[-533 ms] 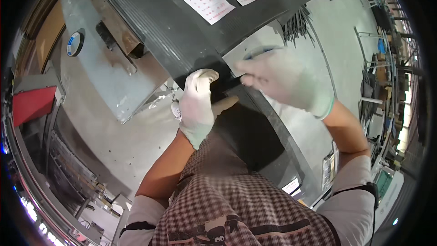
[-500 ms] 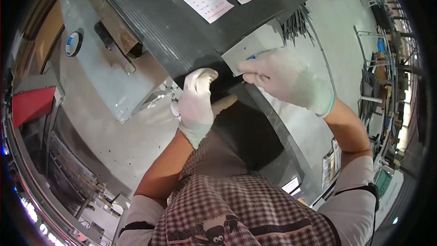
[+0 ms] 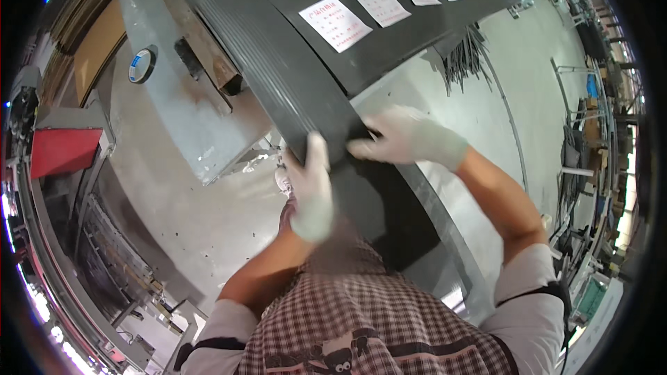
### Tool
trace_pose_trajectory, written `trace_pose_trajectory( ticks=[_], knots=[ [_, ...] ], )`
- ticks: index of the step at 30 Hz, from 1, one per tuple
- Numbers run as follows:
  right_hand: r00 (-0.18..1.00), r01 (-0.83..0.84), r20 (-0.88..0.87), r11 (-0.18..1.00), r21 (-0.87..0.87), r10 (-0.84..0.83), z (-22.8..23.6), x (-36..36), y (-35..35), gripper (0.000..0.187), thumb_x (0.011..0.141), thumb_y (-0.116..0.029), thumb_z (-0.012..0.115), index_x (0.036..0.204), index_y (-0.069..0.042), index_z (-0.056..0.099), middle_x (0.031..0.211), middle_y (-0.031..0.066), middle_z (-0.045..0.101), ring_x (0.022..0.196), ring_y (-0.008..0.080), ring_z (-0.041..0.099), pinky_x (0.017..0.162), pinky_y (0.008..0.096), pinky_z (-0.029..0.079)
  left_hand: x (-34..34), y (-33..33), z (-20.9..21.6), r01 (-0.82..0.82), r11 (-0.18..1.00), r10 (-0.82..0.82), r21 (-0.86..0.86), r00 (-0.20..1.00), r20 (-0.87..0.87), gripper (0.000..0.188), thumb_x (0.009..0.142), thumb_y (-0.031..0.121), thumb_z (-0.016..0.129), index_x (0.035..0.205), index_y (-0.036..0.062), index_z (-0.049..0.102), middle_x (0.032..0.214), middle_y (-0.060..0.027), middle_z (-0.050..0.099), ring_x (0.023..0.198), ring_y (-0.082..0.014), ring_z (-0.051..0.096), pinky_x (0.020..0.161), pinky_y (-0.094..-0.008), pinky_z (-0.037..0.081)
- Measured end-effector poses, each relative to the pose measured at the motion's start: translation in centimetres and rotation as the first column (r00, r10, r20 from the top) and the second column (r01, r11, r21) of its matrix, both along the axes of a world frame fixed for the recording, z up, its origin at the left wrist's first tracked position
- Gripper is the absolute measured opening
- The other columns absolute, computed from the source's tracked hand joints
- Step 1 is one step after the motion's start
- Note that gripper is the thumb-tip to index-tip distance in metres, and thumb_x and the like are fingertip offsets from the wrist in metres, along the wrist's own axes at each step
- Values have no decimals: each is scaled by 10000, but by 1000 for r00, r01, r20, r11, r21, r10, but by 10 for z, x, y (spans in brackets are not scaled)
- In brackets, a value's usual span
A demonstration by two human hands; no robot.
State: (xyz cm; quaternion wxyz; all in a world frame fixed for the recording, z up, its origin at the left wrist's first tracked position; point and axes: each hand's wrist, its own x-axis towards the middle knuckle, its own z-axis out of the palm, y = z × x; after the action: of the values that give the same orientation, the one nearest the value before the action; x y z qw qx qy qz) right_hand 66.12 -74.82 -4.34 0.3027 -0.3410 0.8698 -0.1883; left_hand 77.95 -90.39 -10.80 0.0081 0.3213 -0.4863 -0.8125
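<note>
A long dark ribbed plastic strip [image 3: 292, 90] runs from the upper left down toward my body, where its near part is smooth and shadowed. My left hand [image 3: 310, 187], in a pale glove, is at the strip's left edge with fingers apart, smeared by motion. Over the right edge reaches my right hand [image 3: 413, 137], gloved too; its blurred fingers are spread and touch or hover just above the dark surface. I cannot tell which. Alongside the strip lies a wide black sheet [image 3: 389, 45], with a row of white paper labels [image 3: 336, 23] printed in red on it.
A roll of tape [image 3: 142, 65] lies on the grey metal table [image 3: 167, 104] at left, near a rusty metal bar [image 3: 208, 52]. Thin black offcuts [image 3: 464, 62] hang beyond the sheet. A red panel [image 3: 66, 152] stands far left; racks [image 3: 580, 97] line the right.
My right fingers have gone from pinched together to spread. My left hand has moved nearer my body, its fingers straighter. The whole view has shifted, and a seam between strip and labelled sheet shows clearly.
</note>
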Motion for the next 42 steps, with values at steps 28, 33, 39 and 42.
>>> trace_pose_trajectory(
  ticks=[28, 33, 39, 42],
  knots=[
    [957, 283, 154, 914, -291, -247, 24, -26, 62, 347, 926, -134, 569, 1240, -1, 636, 1052, 144, 714, 941, 225, 667, 885, 316, 509, 0, -7, -34, -45, 986, 41, -162, 999, -28, 608, 974, 382, 576, 1397, -30, 432, 1299, -140, 554, 1122, -208, 550, 974, -321, 446],
    [879, 351, 381, 930, -112, -286, -5, -17, 33, 453, 964, -304, 573, 1252, 44, 608, 1143, 201, 684, 1021, 303, 677, 916, 372, 513, -8, -9, -7, -40, 998, 48, -55, 990, 133, 640, 995, 454, 493, 1431, -7, 410, 1323, -156, 547, 1160, -233, 556, 949, -348, 485],
    [991, 98, -98, 991, 89, -89, -28, 6, -4, 718, 972, -601, 435, 1232, 52, 582, 1164, 279, 641, 1048, 436, 630, 935, 431, 490, -8, 3, -8, -89, 964, 59, -249, 991, -122, 528, 1076, 389, 335, 1312, -52, 508, 1219, -175, 611, 1103, -238, 595, 939, -339, 497],
    [981, -128, -100, 937, 324, 168, -4, 12, 11, 911, 897, -776, 348, 1018, 63, 680, 1030, 284, 651, 912, 435, 656, 877, 492, 497, 31, 18, -5, 97, 938, -94, -334, 995, 26, 622, 1037, 406, 456, 1421, -70, 343, 1345, -212, 507, 1191, -286, 528, 1012, -371, 427]
  ],
)
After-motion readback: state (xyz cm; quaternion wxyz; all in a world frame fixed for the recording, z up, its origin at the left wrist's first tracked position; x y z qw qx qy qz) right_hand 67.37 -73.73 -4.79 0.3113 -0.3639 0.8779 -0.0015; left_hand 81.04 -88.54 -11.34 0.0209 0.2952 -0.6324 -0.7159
